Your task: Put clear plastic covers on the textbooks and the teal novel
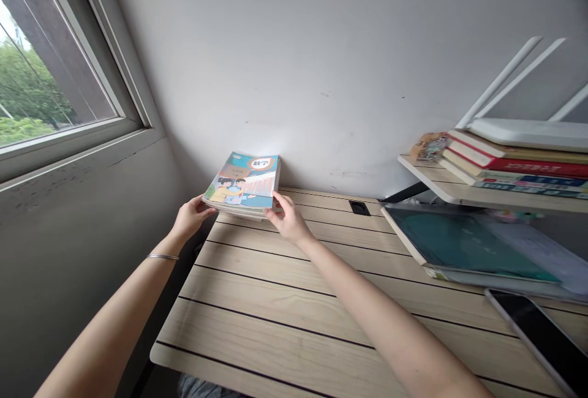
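A small stack of textbooks point(243, 183) lies at the far left corner of the desk, close to the wall. The top book has a blue cover with cartoon children and a title in Chinese characters. My left hand point(190, 217) grips the stack's near left corner, with a thin bangle on the wrist. On the near right corner, my right hand point(287, 217) has its thumb and fingers closed around the edge. Parts of the fingers are hidden under or behind the books.
The slatted wooden desk point(275, 312) has a black cable hole point(359, 207) near the wall. To the right, a raised shelf point(427, 183) carries several books point(519, 165) and a white router point(528, 131). Below it lies a green folder point(463, 242); a phone point(537, 330) is nearer. A window point(46, 61) is left.
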The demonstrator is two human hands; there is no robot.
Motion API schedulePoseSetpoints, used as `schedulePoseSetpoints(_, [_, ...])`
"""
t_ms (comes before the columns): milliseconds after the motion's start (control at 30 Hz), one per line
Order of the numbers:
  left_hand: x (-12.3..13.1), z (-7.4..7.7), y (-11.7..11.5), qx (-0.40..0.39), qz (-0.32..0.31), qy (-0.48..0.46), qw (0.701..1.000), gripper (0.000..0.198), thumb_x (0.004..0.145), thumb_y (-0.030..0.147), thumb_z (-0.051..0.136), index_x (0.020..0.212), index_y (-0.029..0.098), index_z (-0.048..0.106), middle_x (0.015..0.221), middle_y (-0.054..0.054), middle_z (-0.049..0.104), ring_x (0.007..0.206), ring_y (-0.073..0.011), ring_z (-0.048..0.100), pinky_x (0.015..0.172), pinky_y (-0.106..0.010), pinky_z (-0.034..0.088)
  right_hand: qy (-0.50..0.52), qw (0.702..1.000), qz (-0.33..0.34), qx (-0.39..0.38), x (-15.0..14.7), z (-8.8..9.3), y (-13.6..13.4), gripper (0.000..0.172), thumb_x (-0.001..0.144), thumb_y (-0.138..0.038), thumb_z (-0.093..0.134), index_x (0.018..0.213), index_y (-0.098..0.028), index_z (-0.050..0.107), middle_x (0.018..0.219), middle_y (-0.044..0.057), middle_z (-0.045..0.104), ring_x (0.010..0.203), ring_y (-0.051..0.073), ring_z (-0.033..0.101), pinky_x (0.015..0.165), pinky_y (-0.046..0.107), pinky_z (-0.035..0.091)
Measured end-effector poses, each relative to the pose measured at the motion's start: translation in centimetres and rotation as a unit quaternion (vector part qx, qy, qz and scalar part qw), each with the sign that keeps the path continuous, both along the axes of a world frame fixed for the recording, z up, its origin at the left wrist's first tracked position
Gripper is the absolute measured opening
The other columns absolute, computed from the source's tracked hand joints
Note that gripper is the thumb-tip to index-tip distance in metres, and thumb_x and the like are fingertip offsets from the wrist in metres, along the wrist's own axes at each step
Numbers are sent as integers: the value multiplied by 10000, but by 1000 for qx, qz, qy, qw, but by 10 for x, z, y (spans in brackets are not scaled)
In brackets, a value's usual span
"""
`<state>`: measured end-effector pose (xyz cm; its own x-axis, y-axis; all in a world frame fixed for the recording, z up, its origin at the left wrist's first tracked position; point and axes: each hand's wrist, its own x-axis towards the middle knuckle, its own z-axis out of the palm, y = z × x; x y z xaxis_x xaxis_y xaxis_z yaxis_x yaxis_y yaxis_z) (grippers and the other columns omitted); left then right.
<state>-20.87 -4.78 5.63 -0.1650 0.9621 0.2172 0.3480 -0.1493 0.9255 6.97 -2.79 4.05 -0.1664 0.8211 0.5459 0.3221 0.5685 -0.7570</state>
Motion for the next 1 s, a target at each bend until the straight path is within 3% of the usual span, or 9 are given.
schedulePoseSetpoints(67, [0, 0, 0, 1, 19, 18, 1000, 554, 610, 373, 759, 1111, 161, 655, 1025, -93, 725, 1003, -279, 651, 933, -379, 472, -16, 999, 26, 24, 2, -7, -3, 620, 775, -401, 652, 1332, -188, 484, 1182, 139, 561, 966, 225, 599, 800, 367, 552])
schedulePoseSetpoints(200, [0, 2, 2, 6, 41, 38, 998, 510, 612, 378, 743, 1069, 163, 674, 955, -82, 738, 940, -267, 666, 885, -353, 489, -38, 998, 10, 44, 0, -10, -2, 573, 778, -283, 662, 1324, -218, 501, 1090, 96, 626, 916, 207, 619, 882, 392, 527])
schedulePoseSetpoints(500, [1, 4, 0, -6, 51, 50, 997, 520, 623, 377, 716, 1096, 167, 657, 904, -60, 735, 896, -239, 670, 851, -325, 498, -71, 994, -70, 38, -8, 2, -10, 542, 696, -248, 738, 1220, -211, 605, 802, 31, 688, 798, 209, 646, 801, 362, 542])
schedulePoseSetpoints(767, [3, 6, -3, 18, 33, 75, 997, 707, 624, 389, 743, 1276, 189, 556, 976, -62, 723, 919, -232, 665, 892, -357, 486, -88, 993, -56, 48, -5, 4, -12, 543, 732, -284, 691, 1256, -208, 576, 899, 48, 700, 876, 210, 643, 853, 353, 518])
schedulePoseSetpoints(1000, [2, 12, -5, 17, 31, 65, 997, 630, 639, 368, 739, 1226, 181, 606, 965, -67, 730, 937, -254, 667, 902, -369, 488, -102, 991, -71, 49, -6, 12, -14, 447, 744, -266, 663, 1182, -187, 630, 960, 69, 712, 947, 224, 634, 872, 367, 508])
